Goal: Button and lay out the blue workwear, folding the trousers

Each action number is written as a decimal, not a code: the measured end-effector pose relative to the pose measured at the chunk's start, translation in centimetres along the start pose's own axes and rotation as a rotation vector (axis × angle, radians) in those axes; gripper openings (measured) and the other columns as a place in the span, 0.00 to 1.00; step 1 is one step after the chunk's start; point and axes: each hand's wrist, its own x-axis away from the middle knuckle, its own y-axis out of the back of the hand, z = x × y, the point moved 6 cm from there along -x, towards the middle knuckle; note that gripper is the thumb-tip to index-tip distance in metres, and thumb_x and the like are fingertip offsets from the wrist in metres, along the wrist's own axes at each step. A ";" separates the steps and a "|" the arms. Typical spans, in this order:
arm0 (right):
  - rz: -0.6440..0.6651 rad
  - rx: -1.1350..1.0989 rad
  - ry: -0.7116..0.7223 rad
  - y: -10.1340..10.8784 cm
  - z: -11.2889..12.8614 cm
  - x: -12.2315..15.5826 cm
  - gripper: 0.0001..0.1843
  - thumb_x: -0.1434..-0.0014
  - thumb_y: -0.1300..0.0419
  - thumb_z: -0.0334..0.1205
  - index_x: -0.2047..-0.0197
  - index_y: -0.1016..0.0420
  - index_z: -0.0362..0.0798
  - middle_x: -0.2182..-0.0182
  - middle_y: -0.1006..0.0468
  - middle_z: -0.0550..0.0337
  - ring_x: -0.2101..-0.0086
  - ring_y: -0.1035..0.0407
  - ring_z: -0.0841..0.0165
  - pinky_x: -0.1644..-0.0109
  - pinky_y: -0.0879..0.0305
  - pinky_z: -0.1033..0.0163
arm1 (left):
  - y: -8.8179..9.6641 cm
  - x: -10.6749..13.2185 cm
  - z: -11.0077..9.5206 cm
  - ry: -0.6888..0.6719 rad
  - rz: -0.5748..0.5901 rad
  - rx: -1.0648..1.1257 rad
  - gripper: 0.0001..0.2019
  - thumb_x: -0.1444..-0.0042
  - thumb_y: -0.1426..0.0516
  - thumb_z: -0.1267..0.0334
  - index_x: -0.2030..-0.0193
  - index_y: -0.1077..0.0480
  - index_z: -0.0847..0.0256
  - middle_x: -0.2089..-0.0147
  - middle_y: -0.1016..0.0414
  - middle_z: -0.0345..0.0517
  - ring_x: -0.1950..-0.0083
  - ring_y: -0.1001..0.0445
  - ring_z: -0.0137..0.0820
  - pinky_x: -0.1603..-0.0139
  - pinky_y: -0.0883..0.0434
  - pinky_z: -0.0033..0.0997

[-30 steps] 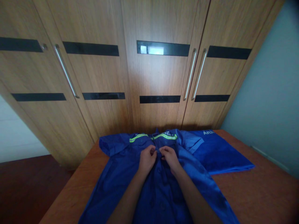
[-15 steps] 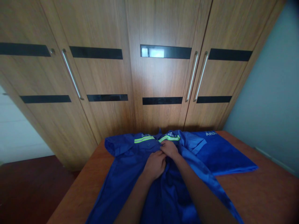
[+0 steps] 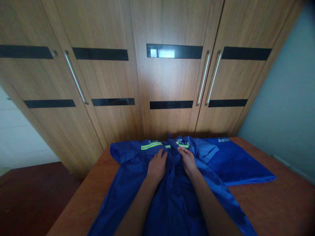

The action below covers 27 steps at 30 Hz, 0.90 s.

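Note:
A blue work jacket [image 3: 133,186] with yellow-green reflective strips and white lettering on its chest lies front up, its collar end toward the wardrobe. At the middle of its front, my left hand [image 3: 157,165] presses on the cloth with fingers curled around the front edge. My right hand [image 3: 188,160] pinches the other front panel just below its reflective strip, thumb and fingers together. Between the hands the cloth is bunched and raised in folds. The fingertips of both hands are partly hidden by fabric.
A folded bright blue item with white letters [image 3: 241,162] lies right of the jacket, partly under its sleeve. Both rest on a reddish-brown wooden surface [image 3: 81,196]. A wooden wardrobe [image 3: 169,82] with metal handles stands right behind, and a pale wall [image 3: 287,108] is at the right.
My hands, close together before, have moved apart, the left a little left and the right to the right. The right chest panel has been drawn aside and its strip is now bent.

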 end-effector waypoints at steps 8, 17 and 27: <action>0.090 -0.087 -0.093 -0.4 0.2 0.1 0.20 0.60 0.30 0.51 0.67 0.21 0.47 0.71 0.19 0.58 0.68 0.26 0.62 0.66 0.33 0.61 | -0.7 -6.5 -1.1 -0.042 0.091 0.044 0.12 0.38 0.49 0.70 0.53 0.27 0.62 0.51 0.26 0.53 0.48 0.29 0.37 0.44 0.34 0.41; 0.141 -0.114 -0.166 -0.4 0.2 0.1 0.21 0.58 0.31 0.54 0.67 0.22 0.46 0.71 0.20 0.57 0.70 0.27 0.63 0.70 0.34 0.62 | -2.9 -8.9 1.5 0.163 0.208 0.007 0.15 0.39 0.44 0.59 0.47 0.33 0.60 0.46 0.30 0.50 0.49 0.28 0.37 0.51 0.28 0.44; 0.262 -0.103 -0.254 -1.2 0.5 0.6 0.15 0.63 0.29 0.43 0.71 0.21 0.45 0.79 0.23 0.62 0.80 0.35 0.73 0.75 0.40 0.67 | -3.8 -9.7 2.6 0.211 0.265 0.144 0.15 0.39 0.43 0.59 0.47 0.33 0.59 0.46 0.30 0.49 0.50 0.28 0.37 0.52 0.28 0.43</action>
